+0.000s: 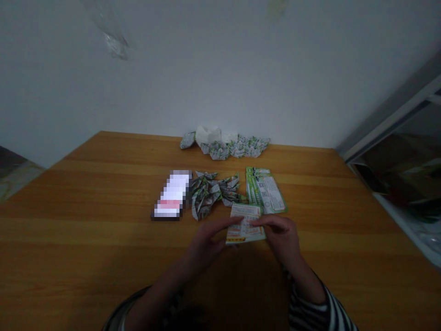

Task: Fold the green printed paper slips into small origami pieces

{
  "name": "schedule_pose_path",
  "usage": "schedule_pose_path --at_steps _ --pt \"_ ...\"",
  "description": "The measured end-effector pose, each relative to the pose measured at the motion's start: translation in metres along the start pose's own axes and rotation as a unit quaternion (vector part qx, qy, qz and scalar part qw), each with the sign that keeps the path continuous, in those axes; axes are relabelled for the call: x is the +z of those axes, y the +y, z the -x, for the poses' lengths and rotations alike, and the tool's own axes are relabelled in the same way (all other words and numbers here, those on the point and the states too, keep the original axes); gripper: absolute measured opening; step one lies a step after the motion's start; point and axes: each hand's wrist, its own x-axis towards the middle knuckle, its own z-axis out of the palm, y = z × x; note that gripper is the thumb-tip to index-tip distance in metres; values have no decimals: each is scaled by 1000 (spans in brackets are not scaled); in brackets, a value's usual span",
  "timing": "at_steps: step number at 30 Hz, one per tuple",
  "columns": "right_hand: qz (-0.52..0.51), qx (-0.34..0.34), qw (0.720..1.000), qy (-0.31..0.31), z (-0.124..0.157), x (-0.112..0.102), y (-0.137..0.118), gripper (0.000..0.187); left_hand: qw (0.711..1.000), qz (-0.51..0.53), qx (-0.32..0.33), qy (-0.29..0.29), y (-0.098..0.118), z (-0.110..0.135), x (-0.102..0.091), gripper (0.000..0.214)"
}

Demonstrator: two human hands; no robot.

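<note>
A printed paper leaflet [245, 230], white and green with a yellow strip along its near edge, is held up between my two hands. My left hand [210, 236] pinches its left side, finger on top and the rest partly hidden beneath. On the right edge, my right hand [280, 232] grips the paper between thumb and fingers. Just beyond it lies a stack of similar flat leaflets [265, 193] on the wooden table [113, 257]. Several crumpled or folded paper pieces [210, 191] in the same print sit close beyond my left hand.
A phone [172, 195] with a lit, blurred screen lies left of the folded papers. Along the wall [220, 69] sits a row of crumpled printed papers [241, 146] with white tissue [207, 134]. A framed shelf or opening [403, 184] borders the table's right side.
</note>
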Motion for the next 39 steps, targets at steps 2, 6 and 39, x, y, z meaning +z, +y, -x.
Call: schedule_pose_path --at_steps 2,6,39 --pt "-2 2 1000 -2 1 3 0 23 998 -19 30 43 -2 -2 2 31" --pt "31 -12 999 20 5 16 -3 17 989 -43 55 128 -6 -5 7 30" --pt "-96 171 956 217 9 52 -3 33 912 202 -205 293 -7 -6 39 38"
